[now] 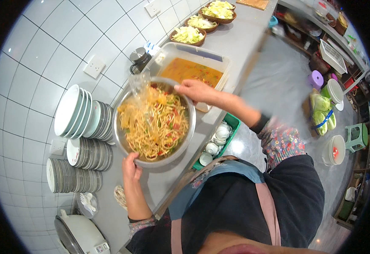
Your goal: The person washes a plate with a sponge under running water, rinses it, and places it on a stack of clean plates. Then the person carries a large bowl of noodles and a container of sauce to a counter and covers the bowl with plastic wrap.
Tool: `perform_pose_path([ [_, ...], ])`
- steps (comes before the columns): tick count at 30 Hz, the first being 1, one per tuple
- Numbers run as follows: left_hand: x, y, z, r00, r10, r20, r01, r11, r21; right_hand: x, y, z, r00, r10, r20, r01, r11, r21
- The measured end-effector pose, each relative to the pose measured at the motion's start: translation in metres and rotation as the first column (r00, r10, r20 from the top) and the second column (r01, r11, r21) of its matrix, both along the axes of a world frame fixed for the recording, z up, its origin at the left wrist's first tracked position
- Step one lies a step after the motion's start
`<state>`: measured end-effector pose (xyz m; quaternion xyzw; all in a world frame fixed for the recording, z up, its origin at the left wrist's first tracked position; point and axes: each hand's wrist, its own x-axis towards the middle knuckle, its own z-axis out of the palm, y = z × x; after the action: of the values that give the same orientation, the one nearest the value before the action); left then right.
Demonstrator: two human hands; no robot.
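A round stainless steel bowl (190,139) is held between my two hands, above the counter. Shredded vegetables with red and green pieces (153,130) fill it, and a clear plastic bag (140,90) lies on them at the upper left. My left hand (131,170) grips the rim on the side near the stacked plates. On the opposite side, my right hand (197,90) has hold of the rim. Just beyond the bowl stands a clear plastic tub (224,63) of orange-brown liquid with red and green bits; the bowl overlaps its near corner.
Stacked plates (89,152) and large bowls (72,111) line the tiled wall. Near the tub are a dark-lidded jug (140,58) and baskets of cut cabbage (188,35). A rice cooker (81,236) sits at the bottom left. A green crate of cups (235,123) is below the counter edge.
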<state>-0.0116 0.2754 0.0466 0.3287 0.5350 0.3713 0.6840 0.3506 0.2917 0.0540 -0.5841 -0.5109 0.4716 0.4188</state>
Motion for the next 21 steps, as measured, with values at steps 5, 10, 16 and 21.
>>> perform_pose_path([
  [5, 0.069, 0.058, 0.012, 0.986, -0.046, 0.162, 0.053, 0.998, -0.042, 0.054, 0.033, 0.016, 0.989, -0.108, 0.099, 0.097, 0.989, 0.111],
  [10, 0.093, 0.084, 0.003, 0.990, -0.137, 0.010, 0.138, 0.989, -0.053, 0.085, 0.061, 0.000, 0.914, -0.101, 0.392, 0.091, 0.995, 0.044],
  [16, 0.076, 0.075, -0.015, 0.998, -0.023, -0.061, 0.018, 0.997, -0.080, 0.080, 0.074, -0.017, 0.981, 0.067, 0.182, -0.098, 0.981, 0.167],
  [21, 0.070, 0.047, -0.014, 0.994, 0.104, -0.037, -0.107, 0.993, -0.058, 0.079, 0.070, -0.016, 0.962, 0.216, 0.166, -0.226, 0.973, 0.045],
])
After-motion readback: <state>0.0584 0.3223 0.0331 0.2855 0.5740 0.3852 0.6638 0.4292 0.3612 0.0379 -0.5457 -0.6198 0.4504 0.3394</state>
